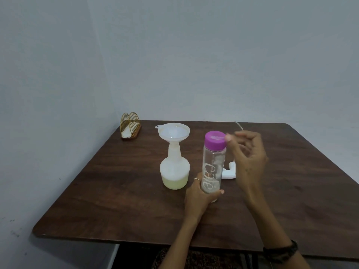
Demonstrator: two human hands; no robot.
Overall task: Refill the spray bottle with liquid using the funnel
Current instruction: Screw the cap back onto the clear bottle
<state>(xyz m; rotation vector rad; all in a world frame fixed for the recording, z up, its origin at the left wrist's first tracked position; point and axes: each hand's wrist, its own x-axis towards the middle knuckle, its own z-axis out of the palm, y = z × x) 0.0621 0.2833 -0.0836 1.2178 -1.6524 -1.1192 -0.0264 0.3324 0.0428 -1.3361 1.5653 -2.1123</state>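
The left hand (200, 193) grips the clear bottle (212, 167); the right hand (248, 156), fingers loose, touches its purple cap (215, 140), spray bottle (174, 169) just left.

Single head view, looking forward and down at table (116, 200), near; wall behind.
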